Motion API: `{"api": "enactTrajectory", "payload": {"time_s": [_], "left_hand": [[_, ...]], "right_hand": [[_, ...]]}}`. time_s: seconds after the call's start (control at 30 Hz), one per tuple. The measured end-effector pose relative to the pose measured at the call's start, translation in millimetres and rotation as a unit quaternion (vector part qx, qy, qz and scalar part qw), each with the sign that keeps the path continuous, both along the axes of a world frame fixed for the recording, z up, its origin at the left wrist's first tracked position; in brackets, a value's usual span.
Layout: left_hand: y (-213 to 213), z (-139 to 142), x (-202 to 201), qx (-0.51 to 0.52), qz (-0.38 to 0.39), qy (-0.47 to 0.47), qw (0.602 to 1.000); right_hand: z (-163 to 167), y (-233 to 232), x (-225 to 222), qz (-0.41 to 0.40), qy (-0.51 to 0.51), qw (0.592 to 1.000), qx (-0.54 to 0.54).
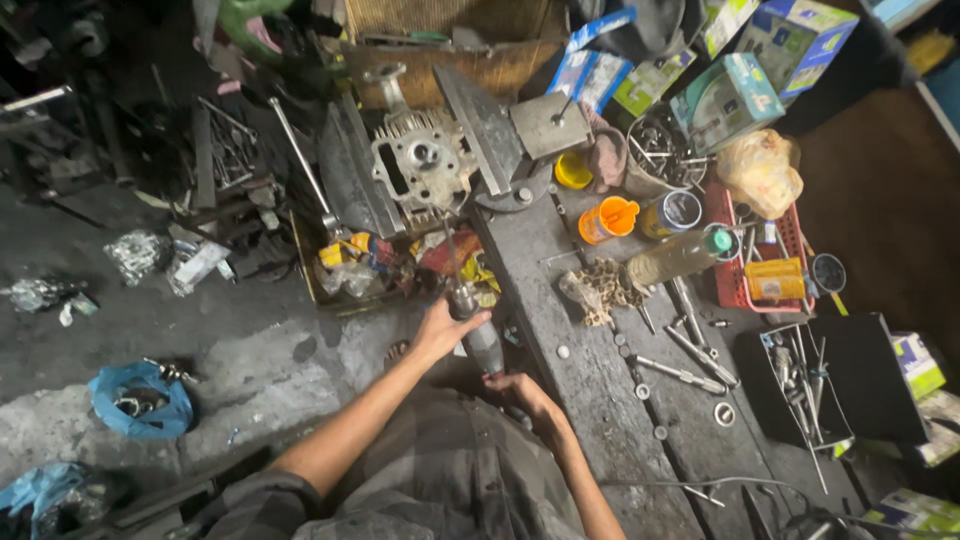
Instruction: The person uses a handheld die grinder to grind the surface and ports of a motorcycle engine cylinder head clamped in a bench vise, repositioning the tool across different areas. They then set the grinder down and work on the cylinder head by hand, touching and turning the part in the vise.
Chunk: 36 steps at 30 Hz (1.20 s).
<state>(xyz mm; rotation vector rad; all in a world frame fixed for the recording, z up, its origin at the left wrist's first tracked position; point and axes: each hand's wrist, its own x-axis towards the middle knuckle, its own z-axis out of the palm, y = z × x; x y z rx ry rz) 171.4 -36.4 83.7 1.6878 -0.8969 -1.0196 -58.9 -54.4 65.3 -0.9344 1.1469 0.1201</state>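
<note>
Both hands grip a grey cylindrical power tool (478,335), left hand (440,328) fingers wrapped near its front, right hand (522,392) fingers closed on its rear, its slim shaft reaching beyond them to a finned grey metal engine cylinder head (425,165) clamped at the dark, cluttered bench (590,385).

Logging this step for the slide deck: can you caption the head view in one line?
Both hands, left hand and right hand, grip a handheld power tool aimed at a metal engine part clamped in a bench vise.
</note>
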Motion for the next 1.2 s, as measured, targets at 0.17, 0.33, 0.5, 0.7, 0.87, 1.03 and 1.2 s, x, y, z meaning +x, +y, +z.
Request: {"api": "enactTrajectory", "payload": {"time_s": [0.17,0.33,0.5,0.7,0.87,1.03,1.2], "left_hand": [[-3,-6,0,-0.002,0.006,-0.023,1.000],[-4,-10,-1,-0.016,0.005,-0.004,1.000],[-4,-8,0,-0.028,-0.001,0.004,1.000],[-4,-8,1,-0.031,-0.001,0.027,0.999],[-4,-10,1,-0.041,-0.007,0.013,0.999],[-4,-13,1,-0.034,-0.002,0.013,0.999],[-5,-16,1,-0.046,0.001,0.020,0.999]], "right_hand": [[5,0,2,0.017,0.026,0.999,-0.027],[2,-2,3,-0.011,0.008,1.000,0.021],[-6,-4,2,-0.010,0.005,1.000,0.011],[-7,-3,2,0.004,0.023,1.000,-0.014],[-9,-2,1,-0.001,0.022,1.000,0.014],[-22,-4,-2,-0.018,0.000,0.999,0.035],[-35,-6,-3,0.015,0.020,1.000,-0.015]]}}
